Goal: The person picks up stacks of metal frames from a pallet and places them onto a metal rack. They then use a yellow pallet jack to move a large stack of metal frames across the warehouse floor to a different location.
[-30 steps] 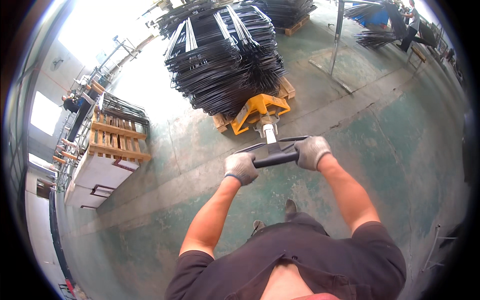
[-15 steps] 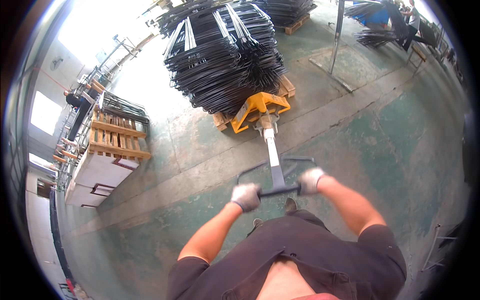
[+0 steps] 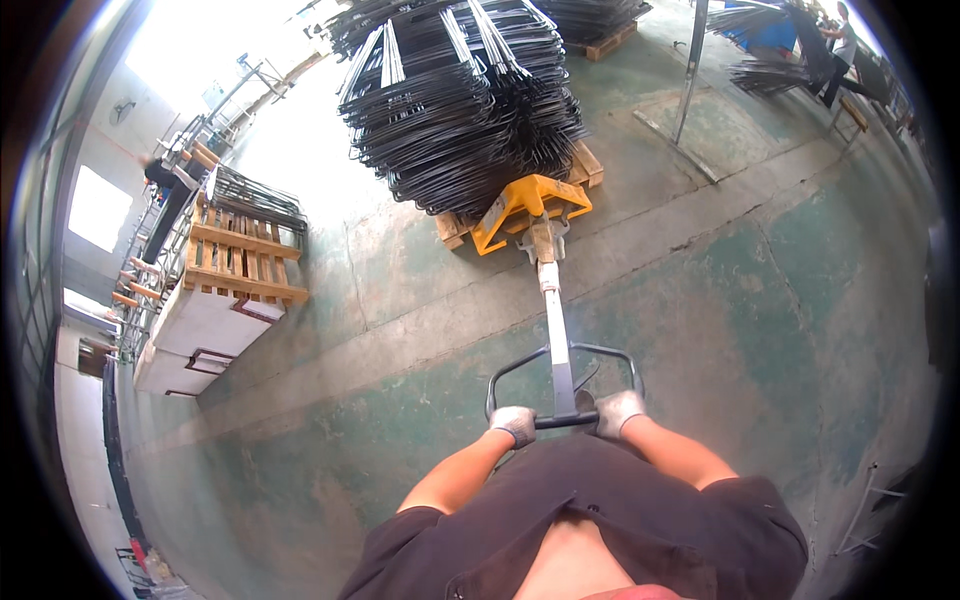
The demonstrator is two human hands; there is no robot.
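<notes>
Both my hands wear pale work gloves and grip the dark handle bar point(image 3: 565, 420) of a yellow pallet jack point(image 3: 535, 200). My left hand point(image 3: 514, 424) is wrapped round the bar's left part, and my right hand point(image 3: 619, 411) closes on its right part. The handle's loop stands out beyond my hands, close in front of my body. A white-and-grey shaft point(image 3: 557, 320) links it to the jack's yellow frame. Just past that frame, a tall stack of black bent metal rods point(image 3: 450, 130) rests on a wooden pallet point(image 3: 588, 165). The jack's forks are hidden.
On the left, a wooden pallet point(image 3: 245, 262) bearing metal rods tops white boxes point(image 3: 205, 340). A metal post point(image 3: 690, 80) on a floor base stands ahead right. One person point(image 3: 843, 50) works by rod piles at far right; another person point(image 3: 160, 172) is at far left.
The handle and both hands have come down toward my body, and my hands sit a little closer together. More of the handle's loop shows. The loaded stack appears slightly higher and farther right.
</notes>
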